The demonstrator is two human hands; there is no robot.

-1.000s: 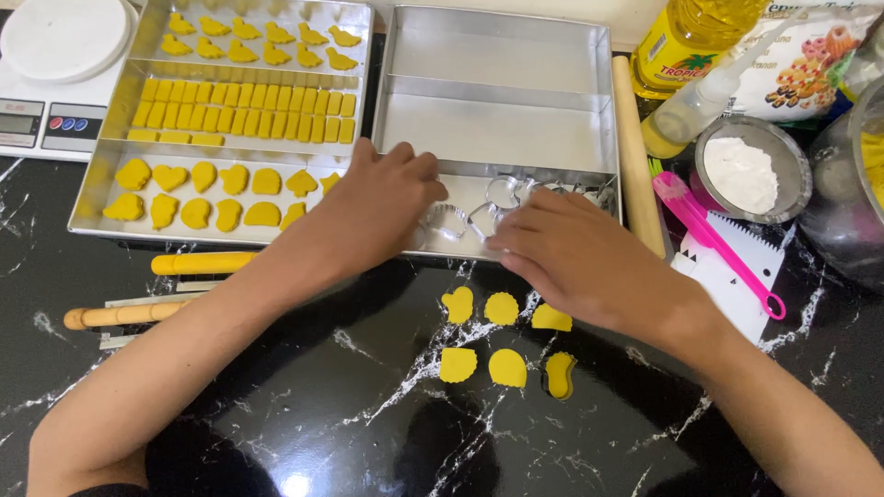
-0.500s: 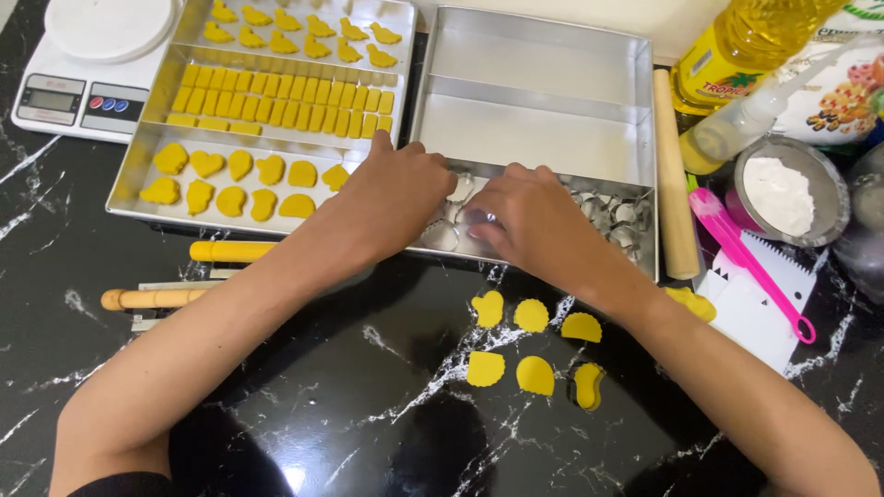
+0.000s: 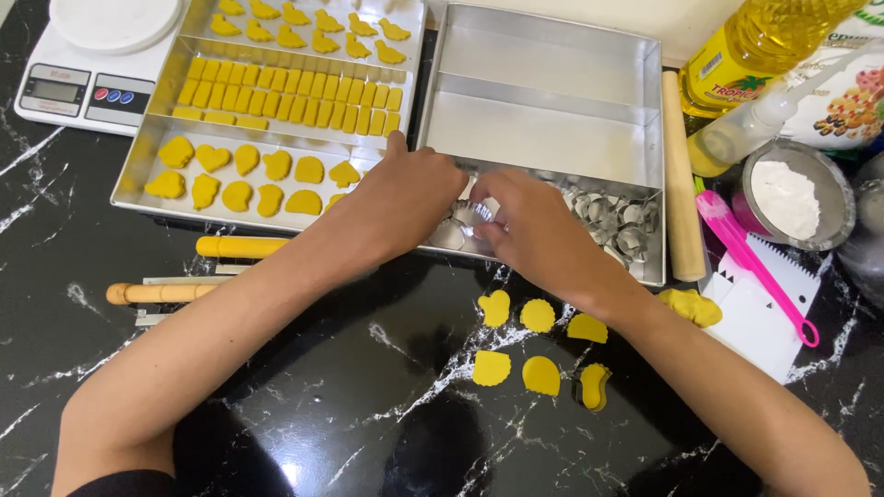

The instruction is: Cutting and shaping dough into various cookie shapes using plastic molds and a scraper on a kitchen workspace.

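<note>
Both hands meet over the near compartment of a metal divided tray (image 3: 552, 55), among several small metal cookie cutters (image 3: 615, 219). My left hand (image 3: 410, 198) curls around a round fluted metal cutter (image 3: 470, 215). My right hand (image 3: 534, 225) pinches at the same cutter from the right side. Several cut shapes of yellow dough (image 3: 539, 316) lie on the black marble counter (image 3: 350, 405) just below my right wrist. A lump of leftover yellow dough (image 3: 692, 306) sits beside my right forearm.
A second metal tray (image 3: 138, 179) at the left holds rows of yellow dough shapes. A white kitchen scale (image 3: 87, 78) stands far left. A wooden rolling pin (image 3: 680, 175), oil bottle (image 3: 755, 41), flour bowl (image 3: 787, 195), pink spatula (image 3: 750, 262) and white scraper (image 3: 764, 317) crowd the right.
The view has shifted, so everything sits lower and further right in frame. My hands have drawn closer together over the cutters, and both now grip the fluted cutter.
</note>
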